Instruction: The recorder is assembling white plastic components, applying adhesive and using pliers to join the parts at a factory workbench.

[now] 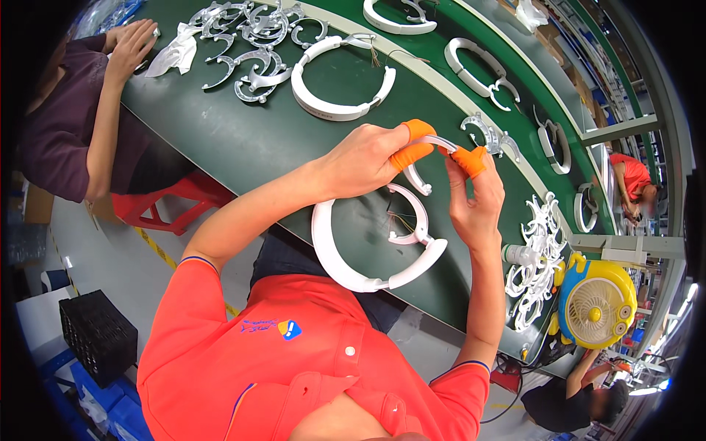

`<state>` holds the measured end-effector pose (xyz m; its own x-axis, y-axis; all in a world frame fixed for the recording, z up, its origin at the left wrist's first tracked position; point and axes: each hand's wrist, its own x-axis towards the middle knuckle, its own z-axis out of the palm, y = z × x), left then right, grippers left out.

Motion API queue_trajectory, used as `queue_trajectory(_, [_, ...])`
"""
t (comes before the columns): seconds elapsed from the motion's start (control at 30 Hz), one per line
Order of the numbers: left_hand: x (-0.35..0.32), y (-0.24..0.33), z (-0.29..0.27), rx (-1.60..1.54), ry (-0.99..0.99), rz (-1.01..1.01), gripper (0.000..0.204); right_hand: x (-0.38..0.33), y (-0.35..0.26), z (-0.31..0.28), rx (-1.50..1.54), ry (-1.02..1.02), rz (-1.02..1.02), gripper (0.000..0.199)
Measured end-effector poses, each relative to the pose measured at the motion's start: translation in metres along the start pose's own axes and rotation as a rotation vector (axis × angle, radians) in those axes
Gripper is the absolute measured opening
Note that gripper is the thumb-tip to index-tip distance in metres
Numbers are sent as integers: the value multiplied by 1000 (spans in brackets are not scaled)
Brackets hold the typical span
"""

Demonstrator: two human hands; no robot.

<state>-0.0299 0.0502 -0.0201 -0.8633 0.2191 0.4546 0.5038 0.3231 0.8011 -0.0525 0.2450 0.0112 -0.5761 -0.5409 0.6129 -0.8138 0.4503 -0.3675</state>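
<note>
My left hand (375,158) and my right hand (474,195) meet above the green table, with orange covers on thumbs and fingertips. Between them they pinch a pale C-shaped bracket (417,179), its upper arc running from one hand to the other and its free end hanging below. My fingers hide parts of it. Just under my hands lies a white headphone headband (334,253), curved toward me. One C-shaped yoke (423,220) and thin loose wires show at its open side.
Grey C-shaped brackets (265,73) are heaped at the far left, beside another white headband (331,110). White yokes (533,272) and a yellow-blue fan (597,303) stand at right. More headbands (474,70) lie on the green strip beyond the pale rail. A co-worker's hands (132,44) are at far left.
</note>
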Motion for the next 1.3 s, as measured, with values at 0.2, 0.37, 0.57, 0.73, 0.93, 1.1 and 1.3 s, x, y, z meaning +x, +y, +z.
queue_trajectory(0.2, [-1, 2, -4, -59, 51, 14, 23, 2, -10, 1, 84, 16, 96, 31])
queue_trajectory(0.37, [-5, 5, -1, -41, 167, 153, 23, 9, -22, -3, 127, 175, 51, 35])
queue_trajectory(0.57, [-13, 18, -4, 79, 212, 297, 25, 4, -33, -8, 71, 179, -81, 27])
queue_trajectory(0.73, [-18, 21, -9, 105, 149, 314, 28, 2, -40, -9, 68, 175, -81, 26])
queue_trajectory(0.93, [-15, 26, -12, 110, 191, 320, 30, 2, -49, -8, 290, 151, 78, 21])
queue_trajectory(1.1, [-14, 27, -13, 36, 171, 324, 23, -2, -52, -2, 315, 208, 135, 18])
queue_trajectory(1.3, [-14, 23, -13, 37, 184, 249, 24, 3, -48, -1, 318, 193, 143, 17])
